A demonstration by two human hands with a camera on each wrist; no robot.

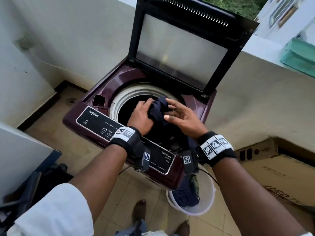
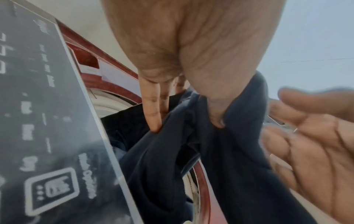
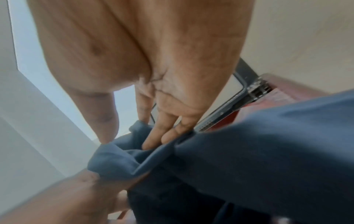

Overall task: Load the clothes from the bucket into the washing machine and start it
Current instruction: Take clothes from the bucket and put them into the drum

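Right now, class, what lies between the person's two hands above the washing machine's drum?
A bunched dark navy garment: the left hand grips it, and the right hand is open beside it, seen in the head view.
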